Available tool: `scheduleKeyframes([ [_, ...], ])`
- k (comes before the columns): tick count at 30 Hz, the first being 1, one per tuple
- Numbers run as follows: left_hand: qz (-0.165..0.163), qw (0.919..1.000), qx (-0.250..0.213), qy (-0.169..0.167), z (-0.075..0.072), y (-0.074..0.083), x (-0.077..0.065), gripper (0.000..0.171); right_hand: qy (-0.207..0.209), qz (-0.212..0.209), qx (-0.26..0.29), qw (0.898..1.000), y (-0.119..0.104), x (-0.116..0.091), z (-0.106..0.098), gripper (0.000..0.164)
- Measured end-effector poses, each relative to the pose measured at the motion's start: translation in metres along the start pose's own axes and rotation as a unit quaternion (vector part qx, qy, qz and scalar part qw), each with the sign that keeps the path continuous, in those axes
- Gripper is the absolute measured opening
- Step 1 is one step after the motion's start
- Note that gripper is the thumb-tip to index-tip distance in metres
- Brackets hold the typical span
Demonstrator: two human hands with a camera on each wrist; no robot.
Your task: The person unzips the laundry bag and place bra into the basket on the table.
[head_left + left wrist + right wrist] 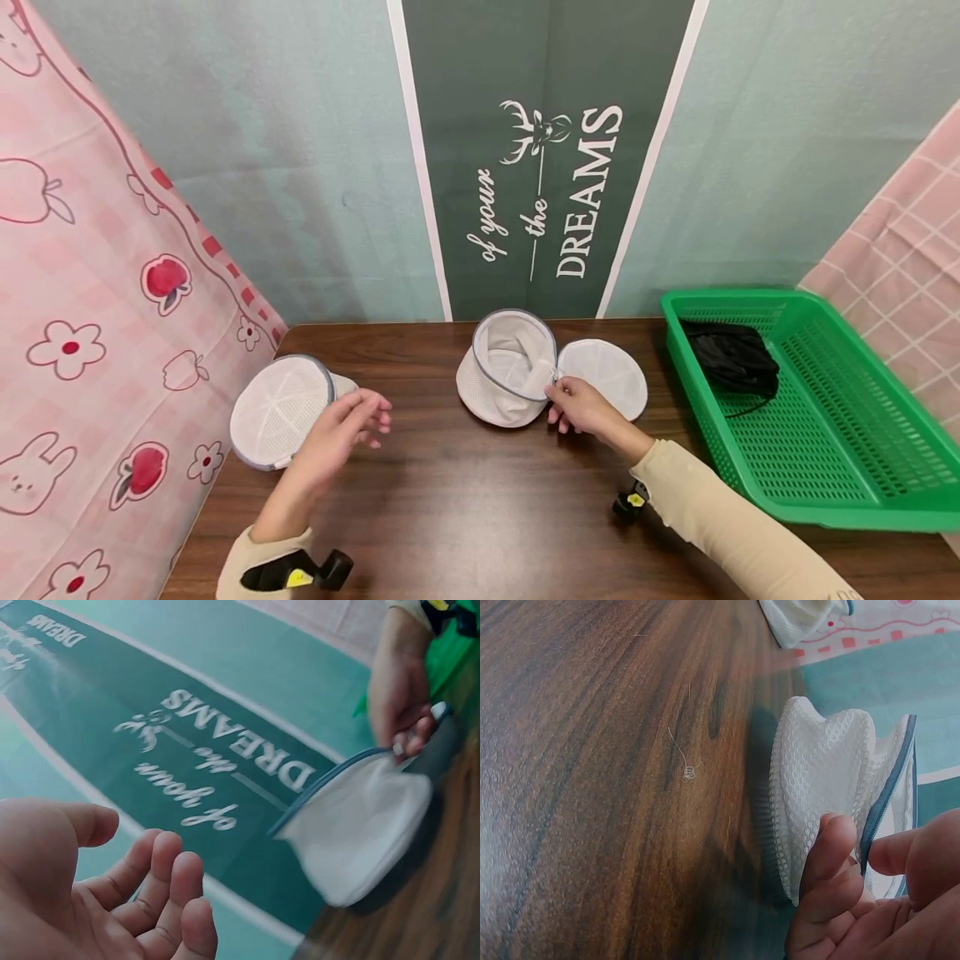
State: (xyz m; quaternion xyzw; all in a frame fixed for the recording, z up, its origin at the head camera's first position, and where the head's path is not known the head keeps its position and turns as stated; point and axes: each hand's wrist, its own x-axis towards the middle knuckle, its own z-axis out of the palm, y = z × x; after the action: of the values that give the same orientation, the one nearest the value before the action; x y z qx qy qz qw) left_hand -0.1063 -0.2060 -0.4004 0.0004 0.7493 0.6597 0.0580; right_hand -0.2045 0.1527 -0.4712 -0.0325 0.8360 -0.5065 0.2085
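A white mesh laundry bag [487, 392] with a grey-blue zip rim stands in the middle of the table, its round lid [603, 379] unzipped and lying out to the right. My right hand [581, 406] pinches the rim between thumb and fingers, where lid and body meet. In the right wrist view the bag's mesh wall [817, 765] looks creased. My left hand [337, 433] holds nothing; its fingers [169, 855] are loosely bent. Just left of it, partly behind the hand, lies a second mesh laundry bag [277, 412] with its round end facing up.
A green plastic basket [840, 512] stands on the right, with a black cloth-like bundle [731, 358] in its left part. Printed curtains hang behind and beside the wooden table [465, 517]. A loose thread [688, 772] lies on the wood.
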Motion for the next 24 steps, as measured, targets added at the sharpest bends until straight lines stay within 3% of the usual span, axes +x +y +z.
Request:
scheduleKeyframes([
  [10, 0.056, 0.9952, -0.031, 0.074, -0.062, -0.002, -0.022, 0.021, -0.007, 0.000, 0.000, 1.000, 0.000, -0.001, 0.001, 0.026],
  [14, 0.081, 0.9895, -0.041, 0.112, -0.083, -0.010, -0.033, 0.022, -0.009, 0.003, 0.000, 1.000, 0.002, 0.000, 0.001, 0.026],
  [17, 0.091, 0.9817, -0.047, 0.161, -0.096, -0.016, -0.041, 0.022, -0.008, 0.004, 0.002, 1.000, 0.003, 0.002, 0.001, 0.026],
  [21, 0.060, 0.9660, -0.052, 0.246, -0.108, -0.021, -0.047, 0.019, -0.008, 0.006, 0.001, 1.000, 0.004, 0.002, 0.001, 0.025],
  [24, -0.004, 0.9487, -0.029, 0.315, -0.114, -0.024, -0.051, 0.013, -0.008, 0.006, 0.000, 1.000, 0.005, 0.003, 0.000, 0.025],
])
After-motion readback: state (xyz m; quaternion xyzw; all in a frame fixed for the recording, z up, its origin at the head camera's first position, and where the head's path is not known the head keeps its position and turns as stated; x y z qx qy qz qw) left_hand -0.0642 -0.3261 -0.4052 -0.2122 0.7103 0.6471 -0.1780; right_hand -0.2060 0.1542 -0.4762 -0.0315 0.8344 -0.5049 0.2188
